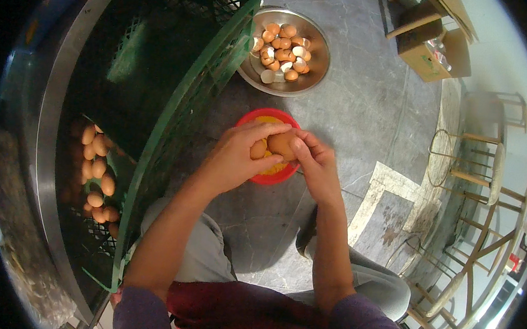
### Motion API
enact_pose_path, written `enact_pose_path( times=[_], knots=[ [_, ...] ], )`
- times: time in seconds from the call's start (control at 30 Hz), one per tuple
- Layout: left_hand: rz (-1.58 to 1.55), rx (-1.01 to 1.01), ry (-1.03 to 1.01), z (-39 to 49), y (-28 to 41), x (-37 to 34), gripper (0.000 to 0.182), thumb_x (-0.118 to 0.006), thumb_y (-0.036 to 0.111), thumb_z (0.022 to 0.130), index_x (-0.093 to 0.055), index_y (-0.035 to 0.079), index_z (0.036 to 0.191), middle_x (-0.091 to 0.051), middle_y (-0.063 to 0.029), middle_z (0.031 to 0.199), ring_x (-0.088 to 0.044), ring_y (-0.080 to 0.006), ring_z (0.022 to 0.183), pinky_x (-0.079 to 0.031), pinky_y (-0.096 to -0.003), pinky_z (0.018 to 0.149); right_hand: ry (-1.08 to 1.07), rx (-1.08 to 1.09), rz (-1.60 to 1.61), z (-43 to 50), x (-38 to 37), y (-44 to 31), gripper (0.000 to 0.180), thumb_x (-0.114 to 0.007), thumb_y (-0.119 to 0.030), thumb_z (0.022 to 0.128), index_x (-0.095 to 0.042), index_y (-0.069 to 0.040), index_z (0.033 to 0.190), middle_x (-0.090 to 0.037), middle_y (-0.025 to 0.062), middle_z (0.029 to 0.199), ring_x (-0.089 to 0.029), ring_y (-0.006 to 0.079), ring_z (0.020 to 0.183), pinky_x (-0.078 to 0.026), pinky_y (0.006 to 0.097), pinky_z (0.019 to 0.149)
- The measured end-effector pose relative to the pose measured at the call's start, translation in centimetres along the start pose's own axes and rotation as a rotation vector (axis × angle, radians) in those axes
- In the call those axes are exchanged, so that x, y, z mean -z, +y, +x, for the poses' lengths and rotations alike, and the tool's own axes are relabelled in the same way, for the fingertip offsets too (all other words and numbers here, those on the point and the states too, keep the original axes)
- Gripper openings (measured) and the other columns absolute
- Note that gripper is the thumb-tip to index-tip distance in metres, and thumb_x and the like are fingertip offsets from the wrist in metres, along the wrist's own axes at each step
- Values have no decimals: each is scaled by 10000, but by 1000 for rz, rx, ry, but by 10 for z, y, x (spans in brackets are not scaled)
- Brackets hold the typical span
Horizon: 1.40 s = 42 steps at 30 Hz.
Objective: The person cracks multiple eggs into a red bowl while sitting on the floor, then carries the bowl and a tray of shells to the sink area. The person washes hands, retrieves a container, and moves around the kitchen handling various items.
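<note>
Over a red plastic bowl (267,179) holding yellow egg, both hands meet around a brown egg (282,145). My left hand (237,154) curls about it from the left, with a second brown egg or shell (258,149) showing in the same hand. The thumb and fingers of my right hand (315,161) pinch its right side. Whether the shell is cracked cannot be told. Beyond the red bowl, a wide steel bowl (319,73) holds several broken eggshells (284,55). Several whole brown eggs (98,168) lie in the green plastic crate (172,95) at the left.
The crate stands within a metal-edged surface (44,128) at my left. Both bowls are on the grey tiled floor (339,106). An open cardboard box (426,61) sits at the upper right, and wooden-legged chairs (475,177) line the right side. My knees flank the floor below my hands.
</note>
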<state>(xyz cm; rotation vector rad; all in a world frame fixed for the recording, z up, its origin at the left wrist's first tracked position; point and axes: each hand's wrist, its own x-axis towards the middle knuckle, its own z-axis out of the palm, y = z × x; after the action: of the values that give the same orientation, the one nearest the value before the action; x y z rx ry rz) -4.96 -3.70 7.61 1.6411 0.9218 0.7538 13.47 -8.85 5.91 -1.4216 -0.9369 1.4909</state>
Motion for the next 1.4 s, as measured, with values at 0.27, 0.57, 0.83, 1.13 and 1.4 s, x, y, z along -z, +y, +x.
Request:
enact_pose_path(
  times=[0.27, 0.57, 0.83, 1.13, 1.4],
  knots=[
    [91, 141, 22, -3, 5, 2, 377, -719, 115, 762, -604, 10, 1105, -666, -196, 1002, -661, -353, 915, -524, -382, 785, -59, 100, 25, 1, 1, 0, 402, -666, -78, 866, -572, -36, 1255, -649, 74, 1083, -629, 134, 950, -505, 274, 848],
    [162, 125, 47, -3, 2, -5, 296, -713, 131, 756, -596, 34, 1010, -661, -190, 901, -646, -378, 835, -521, -403, 697, -98, 139, 13, 3, 0, 11, 459, -667, 13, 821, -571, -34, 1267, -647, 87, 1115, -629, 147, 992, -512, 287, 869],
    [117, 134, 42, -3, -5, -2, 298, -710, 118, 757, -604, 20, 1017, -669, -183, 917, -664, -340, 850, -522, -379, 725, -90, 99, -23, 2, 4, 16, 450, -638, 51, 796, -591, -20, 1238, -634, 64, 1133, -617, 134, 991, -507, 277, 868],
    [568, 143, -100, 2, -24, -2, 334, -736, 97, 729, -618, 35, 1035, -657, -148, 897, -647, -311, 836, -518, -380, 737, -103, 222, -722, 12, 12, 1, 429, -671, 45, 762, -624, -34, 1181, -623, 52, 1058, -599, 129, 866, -512, 272, 734],
    [270, 297, -82, 23, -75, -8, 210, -706, 174, 810, -642, 25, 945, -682, -183, 912, -670, -310, 847, -524, -380, 747, -110, 112, -297, 29, 37, 43, 368, -683, -28, 770, -647, -57, 1135, -651, 100, 877, -645, 190, 764, -528, 290, 710]
  ],
)
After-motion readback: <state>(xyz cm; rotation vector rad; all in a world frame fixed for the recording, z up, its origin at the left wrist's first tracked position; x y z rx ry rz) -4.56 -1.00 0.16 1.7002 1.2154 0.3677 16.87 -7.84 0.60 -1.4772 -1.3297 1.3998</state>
